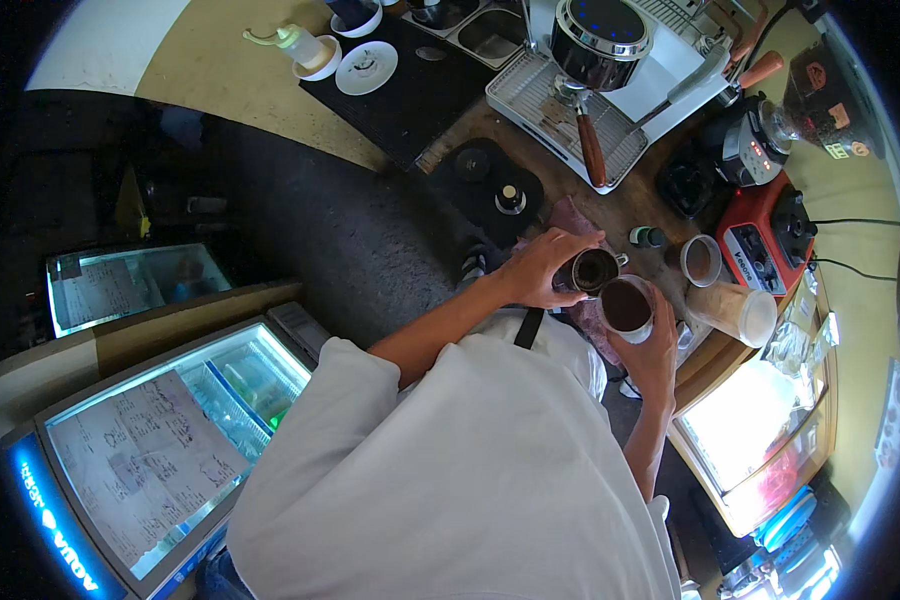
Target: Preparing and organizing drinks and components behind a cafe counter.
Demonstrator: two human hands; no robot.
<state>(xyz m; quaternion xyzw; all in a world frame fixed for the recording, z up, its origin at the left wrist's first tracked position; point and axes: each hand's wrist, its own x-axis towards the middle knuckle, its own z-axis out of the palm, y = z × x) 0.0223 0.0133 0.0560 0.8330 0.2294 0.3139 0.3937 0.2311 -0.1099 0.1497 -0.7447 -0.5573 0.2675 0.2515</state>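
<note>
My left hand (pixel 540 266) grips a small dark cup with a handle (pixel 596 271), which has dark contents showing inside. My right hand (pixel 661 330) is wrapped around a pale-rimmed container of brown powder (pixel 627 306). Both vessels are held close together, mouths upward, at the counter's front edge; whether their rims touch I cannot tell. Under and behind them lies a pink cloth (pixel 570 217). Just beyond my right hand are an uncovered plastic container (pixel 700 260), a jar of light brown powder with a white lid (pixel 731 313) and a small dark green bottle (pixel 646 237).
An espresso machine (pixel 600 60) stands ahead, its wooden-handled portafilter (pixel 589 146) locked in. A tamper (pixel 510 199) rests on a black mat. At right are a coffee grinder (pixel 754 150) and a red blender base (pixel 765 232). A glass-topped freezer (pixel 150 457) is at left.
</note>
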